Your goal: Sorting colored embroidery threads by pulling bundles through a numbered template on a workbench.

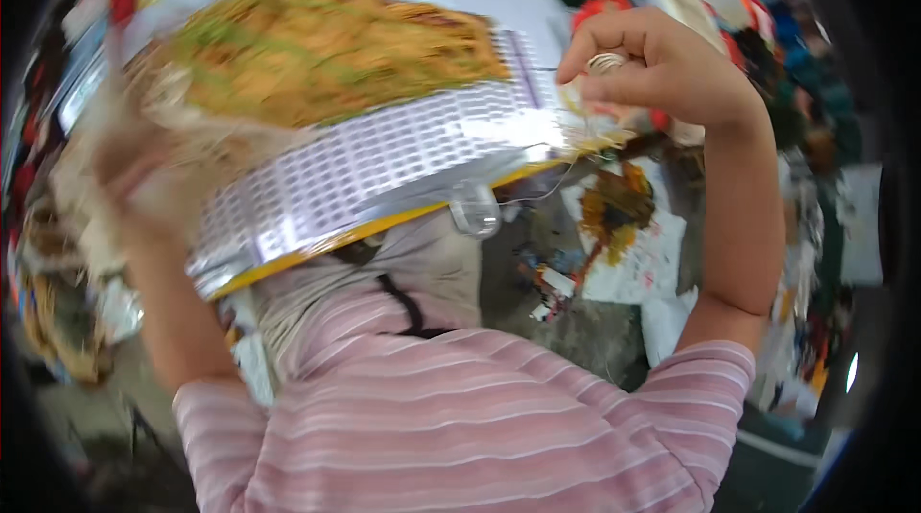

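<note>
My left hand (134,163) is smeared by motion at the left, beside a bundle of beige stringy fibre or cloth (225,134); whether its fingers hold that cannot be told. Up at the right, my right hand (662,67) is raised with curled fingers, thumb and forefinger pinched together, and a silvery coiled ring shows on it. Something pale and thin hangs by the fingertips, too small to name. Between the hands lies a mat of orange-yellow and green fibres (336,48), on a silver-and-lilac checked sheet (374,153) with a yellow edge.
A clear plastic piece (475,209) hangs at the sheet's front edge, by a thin thread. On the floor at right lie white paper (628,268) and a brown-yellow clump (614,206). Red and orange bits sit behind my right hand. Mixed coloured materials crowd both sides.
</note>
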Available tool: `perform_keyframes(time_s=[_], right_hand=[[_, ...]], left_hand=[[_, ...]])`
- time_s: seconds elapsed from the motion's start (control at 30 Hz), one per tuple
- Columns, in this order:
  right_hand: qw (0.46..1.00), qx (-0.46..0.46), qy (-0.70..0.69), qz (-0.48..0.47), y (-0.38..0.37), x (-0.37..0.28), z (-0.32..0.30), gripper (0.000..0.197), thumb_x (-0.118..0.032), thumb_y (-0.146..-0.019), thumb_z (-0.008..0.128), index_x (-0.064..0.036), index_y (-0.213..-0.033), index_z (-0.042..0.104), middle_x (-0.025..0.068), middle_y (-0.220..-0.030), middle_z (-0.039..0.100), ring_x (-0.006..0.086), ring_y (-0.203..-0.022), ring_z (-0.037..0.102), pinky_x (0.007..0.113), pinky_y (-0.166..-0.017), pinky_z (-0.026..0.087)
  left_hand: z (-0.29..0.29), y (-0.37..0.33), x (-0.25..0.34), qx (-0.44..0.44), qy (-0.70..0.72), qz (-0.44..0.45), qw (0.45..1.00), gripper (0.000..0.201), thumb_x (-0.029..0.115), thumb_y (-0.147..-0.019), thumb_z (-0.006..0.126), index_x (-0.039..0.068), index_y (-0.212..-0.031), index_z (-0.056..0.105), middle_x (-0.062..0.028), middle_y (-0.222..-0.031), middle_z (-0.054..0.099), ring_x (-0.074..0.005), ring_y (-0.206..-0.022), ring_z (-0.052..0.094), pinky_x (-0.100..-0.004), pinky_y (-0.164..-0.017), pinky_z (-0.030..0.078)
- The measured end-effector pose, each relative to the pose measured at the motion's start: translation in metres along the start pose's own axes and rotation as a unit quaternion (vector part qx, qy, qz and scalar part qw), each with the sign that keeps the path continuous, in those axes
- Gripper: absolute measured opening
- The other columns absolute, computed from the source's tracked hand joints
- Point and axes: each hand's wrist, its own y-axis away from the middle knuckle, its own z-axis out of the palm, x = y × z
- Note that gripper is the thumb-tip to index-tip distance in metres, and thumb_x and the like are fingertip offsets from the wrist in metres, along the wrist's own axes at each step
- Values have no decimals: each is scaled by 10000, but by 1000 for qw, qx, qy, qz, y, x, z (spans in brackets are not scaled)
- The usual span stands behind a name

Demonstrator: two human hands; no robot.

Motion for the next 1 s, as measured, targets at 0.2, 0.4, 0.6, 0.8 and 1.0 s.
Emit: perform_keyframes(time_s=[0.2, 0.4, 0.6, 0.8, 1.0], right_hand=[[949, -106, -125, -271, -109, -53, 70, 310, -168, -783, 591, -32, -1059, 619, -62, -654, 451, 31, -535, 362, 226, -468, 290], [976, -24, -216, -14, -108, -54, 52, 256, -253, -870, 549, -63, -1026, 616, -62, -595, 349, 25, -467, 279, 205, -411, 220], [954, 118, -274, 44, -86, -11, 62, 373, -353, -943, 433, -21, -901, 599, -94, -521, 265, 22, -432, 192, 214, -397, 173], [915, 119, -386, 6, -38, 54, 22, 226, -249, -900, 556, -31, -864, 608, -53, -551, 415, 19, -404, 302, 196, -355, 206], [704, 520, -482, 34, 76, 263, -148, 238, -187, -898, 565, -80, -1110, 581, -54, -693, 484, 31, -507, 428, 174, -389, 317]], left_hand=[[140, 23, 99, -371, 261, -332, 827, 324, 295, -831, 663, 8, -977, 628, -13, -634, 560, -82, -532, 504, -211, -567, 453], [107, 12, 96, -364, 253, -326, 835, 277, 309, -962, 456, 65, -886, 564, 86, -526, 315, -17, -408, 300, -206, -505, 387], [73, -9, 98, -219, 192, -315, 903, 185, 258, -918, 523, 116, -799, 529, 84, -568, 350, -28, -423, 298, -204, -464, 351], [23, -57, 102, -106, 204, -306, 924, 189, 193, -930, 472, 84, -782, 519, 79, -536, 322, -15, -380, 282, -204, -417, 304], [-59, -117, 137, 73, 243, -226, 941, 280, 123, -895, 532, -19, -1136, 554, -124, -990, 636, -62, -455, 444, -242, -571, 501]])
